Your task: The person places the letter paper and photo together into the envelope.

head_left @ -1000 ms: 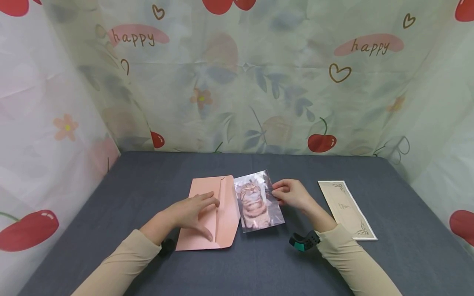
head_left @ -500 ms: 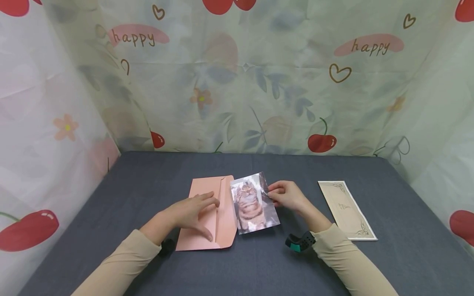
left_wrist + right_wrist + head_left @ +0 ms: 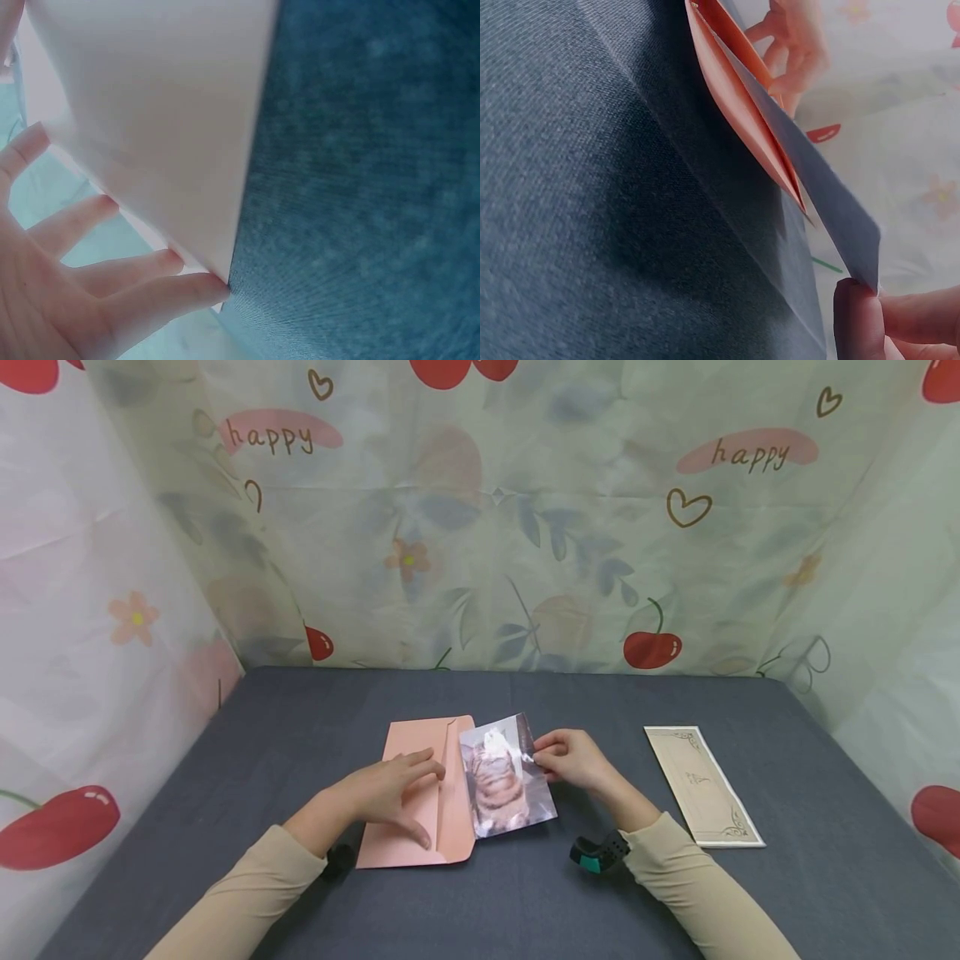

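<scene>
A pink envelope (image 3: 453,827) lies on the dark table with its flap folded out to the right. My left hand (image 3: 393,789) rests on it with fingers spread, and the left wrist view shows the fingertips (image 3: 161,262) touching its surface. Thumb and fingers of my right hand (image 3: 573,760) pinch the right edge of a glossy photo card (image 3: 498,785) with a striped cat on it. The card is slightly tilted, its left side over the flap. In the right wrist view its far edge meets the envelope's mouth (image 3: 742,120); I cannot tell how far it goes in.
A cream card (image 3: 701,785) with a white border and dark corner ornaments lies on the table to the right, near the right forearm. A black and green wrist strap (image 3: 600,853) hangs beneath the right wrist. Printed curtains (image 3: 487,527) stand behind and at both sides.
My right hand has moved left with the photo card, so the card now covers more of the envelope's flap. My left hand and the envelope have stayed in place.
</scene>
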Action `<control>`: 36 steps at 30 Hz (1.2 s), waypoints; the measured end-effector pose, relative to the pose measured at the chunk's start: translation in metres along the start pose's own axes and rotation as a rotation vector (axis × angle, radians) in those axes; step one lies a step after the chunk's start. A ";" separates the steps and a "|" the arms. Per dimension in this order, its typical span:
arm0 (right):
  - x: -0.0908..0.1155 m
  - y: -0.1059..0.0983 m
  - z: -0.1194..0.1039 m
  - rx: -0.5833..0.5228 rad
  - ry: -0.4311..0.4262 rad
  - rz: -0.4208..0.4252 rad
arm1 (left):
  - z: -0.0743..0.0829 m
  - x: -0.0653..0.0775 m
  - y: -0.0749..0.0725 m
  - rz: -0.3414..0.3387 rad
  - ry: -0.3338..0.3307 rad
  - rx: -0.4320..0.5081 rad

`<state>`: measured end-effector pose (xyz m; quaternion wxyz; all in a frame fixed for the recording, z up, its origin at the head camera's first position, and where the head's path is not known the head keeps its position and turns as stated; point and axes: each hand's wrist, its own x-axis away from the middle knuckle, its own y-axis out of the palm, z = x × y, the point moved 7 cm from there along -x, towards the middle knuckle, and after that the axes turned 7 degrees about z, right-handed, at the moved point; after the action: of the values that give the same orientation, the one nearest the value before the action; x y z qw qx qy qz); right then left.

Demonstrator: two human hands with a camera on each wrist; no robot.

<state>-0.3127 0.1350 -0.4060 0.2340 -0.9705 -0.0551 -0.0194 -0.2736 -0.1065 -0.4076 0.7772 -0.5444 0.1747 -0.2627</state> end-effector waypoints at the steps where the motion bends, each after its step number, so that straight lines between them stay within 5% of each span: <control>1: 0.000 0.001 0.000 -0.003 0.003 -0.001 | 0.000 0.000 0.000 0.000 0.001 0.000; 36: -0.003 0.029 -0.001 -0.075 0.051 -0.005 | 0.000 0.000 0.001 -0.021 -0.036 0.007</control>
<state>-0.3127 0.1090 -0.4184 0.1988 -0.9776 -0.0506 -0.0467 -0.2734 -0.1064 -0.4082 0.7794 -0.5481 0.1540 -0.2615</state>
